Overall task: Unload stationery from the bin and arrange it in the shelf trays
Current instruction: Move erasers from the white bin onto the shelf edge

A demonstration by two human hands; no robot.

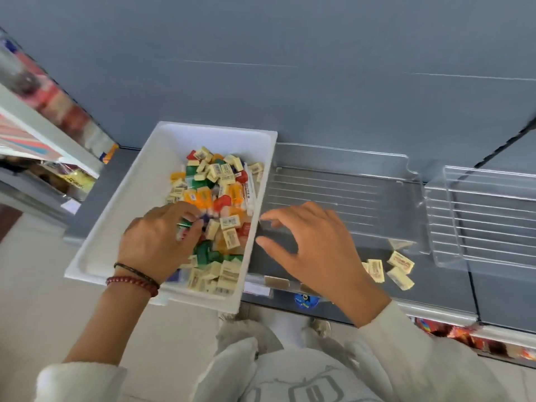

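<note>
Head view: left fingers [190, 213] pinch green stationery [184, 224].

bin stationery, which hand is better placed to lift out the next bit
Left. The left hand is inside the bin, fingers curled round a green piece in the pile. The right hand is open above the clear tray, outside the bin, holding nothing.
</note>
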